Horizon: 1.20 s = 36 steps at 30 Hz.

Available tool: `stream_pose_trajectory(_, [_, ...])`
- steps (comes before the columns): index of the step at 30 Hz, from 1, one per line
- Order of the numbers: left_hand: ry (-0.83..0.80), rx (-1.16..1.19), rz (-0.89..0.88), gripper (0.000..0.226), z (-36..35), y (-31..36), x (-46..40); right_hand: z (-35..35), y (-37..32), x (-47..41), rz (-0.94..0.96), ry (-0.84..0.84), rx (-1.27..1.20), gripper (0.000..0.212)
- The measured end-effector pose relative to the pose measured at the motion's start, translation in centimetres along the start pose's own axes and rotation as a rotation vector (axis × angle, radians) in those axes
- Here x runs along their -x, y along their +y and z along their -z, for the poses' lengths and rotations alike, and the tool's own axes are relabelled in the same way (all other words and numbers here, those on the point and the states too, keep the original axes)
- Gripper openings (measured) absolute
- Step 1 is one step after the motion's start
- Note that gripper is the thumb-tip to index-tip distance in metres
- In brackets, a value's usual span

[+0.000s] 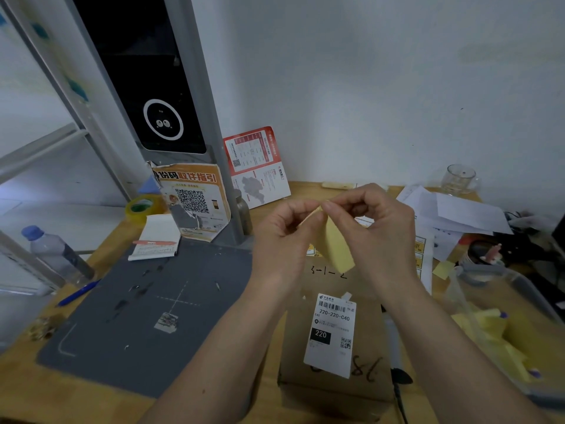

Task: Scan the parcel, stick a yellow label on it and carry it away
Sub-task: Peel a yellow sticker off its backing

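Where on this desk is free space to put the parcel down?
The grey scanner mat is mostly bare between the notepad, blue pen and parcel. The right side is crowded: papers, a plastic bin of yellow labels.

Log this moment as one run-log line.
step: peeling label | left hand: pinching yellow label | right hand: pinching same label | parcel: on desk, below hands, label not yet stuck
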<state>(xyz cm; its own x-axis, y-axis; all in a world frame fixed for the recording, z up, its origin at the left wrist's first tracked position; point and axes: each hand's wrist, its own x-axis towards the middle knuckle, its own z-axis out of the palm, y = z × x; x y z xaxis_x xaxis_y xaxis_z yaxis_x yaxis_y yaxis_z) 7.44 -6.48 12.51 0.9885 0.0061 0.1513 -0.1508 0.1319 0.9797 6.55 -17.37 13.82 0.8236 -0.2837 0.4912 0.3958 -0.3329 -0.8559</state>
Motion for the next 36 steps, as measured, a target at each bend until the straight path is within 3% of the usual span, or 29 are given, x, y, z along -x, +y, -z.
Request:
stream_pose_trajectory(4, [0.045,-0.055,-0.054,0.018,-0.1,0.1,0.0,0.3,-0.3,-0.2,-0.05,-0.033,-0.047,0.021])
stream_pose_trajectory(8, [0.046,-0.023,-0.007,0.021,-0.2,0.0,0.0,0.7,-0.2,-0.7,-0.21,-0.054,-0.217,0.017])
stream_pose_trajectory(12, [0.092,-0.011,0.018,0.02,-0.1,0.2,0.2,1.0,0.0,-1.0,-0.3,-0.009,-0.215,0.015])
stream_pose_trajectory(16, [0.163,-0.028,-0.086,0.019,-0.2,0.3,0.4,0.5,-0.4,-0.2,-0.117,0.152,-0.044,0.013])
stream_pose_trajectory(18, [0.177,-0.057,-0.155,0.021,-0.4,0.5,0.6,0.3,-0.9,0.2,-0.036,0.107,-0.065,0.014])
stream_pose_trajectory(21, [0.15,-0.079,-0.218,0.026,-0.6,0.6,1.0,-0.2,-1.2,0.5,-0.074,-0.1,-0.178,0.018])
stream_pose_trajectory(23, [0.123,-0.1,-0.242,0.03,-0.6,0.6,1.2,-0.3,-1.1,0.5,-0.097,-0.144,-0.207,0.018])
stream_pose_trajectory(36, [0.033,-0.088,-0.166,0.027,-1.0,0.5,1.4,0.0,-0.6,0.6,-0.05,-0.053,-0.275,0.022])
